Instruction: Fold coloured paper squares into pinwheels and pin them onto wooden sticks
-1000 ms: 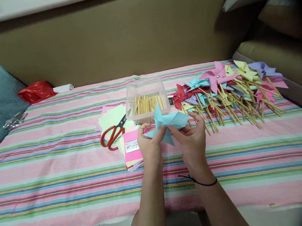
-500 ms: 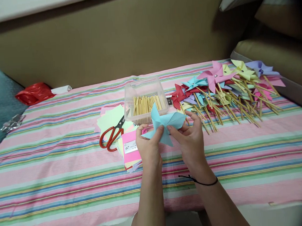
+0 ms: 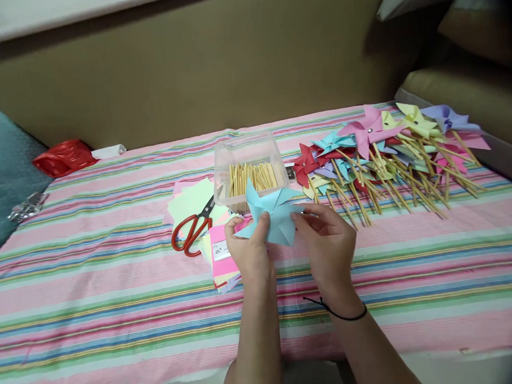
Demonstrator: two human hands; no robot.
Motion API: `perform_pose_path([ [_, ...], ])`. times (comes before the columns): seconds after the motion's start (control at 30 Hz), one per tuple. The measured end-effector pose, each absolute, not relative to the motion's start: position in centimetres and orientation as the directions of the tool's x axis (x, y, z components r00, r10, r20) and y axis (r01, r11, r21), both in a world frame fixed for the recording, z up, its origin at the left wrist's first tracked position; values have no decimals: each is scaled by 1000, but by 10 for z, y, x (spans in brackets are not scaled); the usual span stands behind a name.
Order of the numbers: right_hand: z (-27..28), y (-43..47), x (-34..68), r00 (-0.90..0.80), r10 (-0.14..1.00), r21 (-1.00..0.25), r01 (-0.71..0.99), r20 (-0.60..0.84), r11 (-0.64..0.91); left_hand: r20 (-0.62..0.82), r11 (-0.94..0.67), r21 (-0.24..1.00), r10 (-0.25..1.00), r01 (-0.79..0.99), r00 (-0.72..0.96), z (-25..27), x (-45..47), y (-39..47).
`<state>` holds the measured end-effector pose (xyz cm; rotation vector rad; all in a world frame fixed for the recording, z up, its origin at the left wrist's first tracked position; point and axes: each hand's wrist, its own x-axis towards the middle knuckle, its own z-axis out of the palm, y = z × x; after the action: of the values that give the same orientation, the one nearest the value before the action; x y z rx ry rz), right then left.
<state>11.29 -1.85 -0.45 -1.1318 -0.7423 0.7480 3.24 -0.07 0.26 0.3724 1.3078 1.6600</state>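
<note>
A light blue paper pinwheel head (image 3: 274, 214) is held up between both hands over the striped cloth (image 3: 116, 288). My left hand (image 3: 248, 249) pinches its left side with thumb and fingers. My right hand (image 3: 328, 240) grips its right side, fingertips at the fold; a black band circles that wrist. Just behind the paper stands a clear plastic box (image 3: 250, 169) holding several wooden sticks.
Red-handled scissors (image 3: 193, 228) lie on a stack of coloured paper sheets (image 3: 218, 256) left of my hands. A heap of finished pinwheels on sticks (image 3: 385, 152) fills the right. A red plastic bag (image 3: 63, 156) lies far left. A cushion edge rises at right.
Both hands shifted the blue pinwheel slightly left and down; its right flap has been folded in, and my right hand's fingers closed nearer the centre.
</note>
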Motion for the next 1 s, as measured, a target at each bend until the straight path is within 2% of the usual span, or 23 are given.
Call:
perform_pose_path([
  [0.13,0,-20,111,463,844,-942,-53,270,330,-319,34,871,797,-491,-512,2,32,-1],
  [0.3,1,-21,111,448,861,-960,-20,240,278,-318,47,858,831,-512,-457,3,33,-2],
  [0.7,-4,-17,113,529,805,-954,31,269,299,-280,53,861,880,-505,-384,4,38,-5],
  [0.77,-5,-16,112,538,811,-955,-33,230,294,-273,56,860,890,-507,-366,4,38,-5],
  [0.87,-5,-15,112,540,838,-929,-267,75,255,-267,59,865,895,-498,-358,3,38,-6],
  [1.0,-1,-14,114,427,896,-859,-497,-121,121,-266,82,885,897,-458,-354,4,37,-6],
])
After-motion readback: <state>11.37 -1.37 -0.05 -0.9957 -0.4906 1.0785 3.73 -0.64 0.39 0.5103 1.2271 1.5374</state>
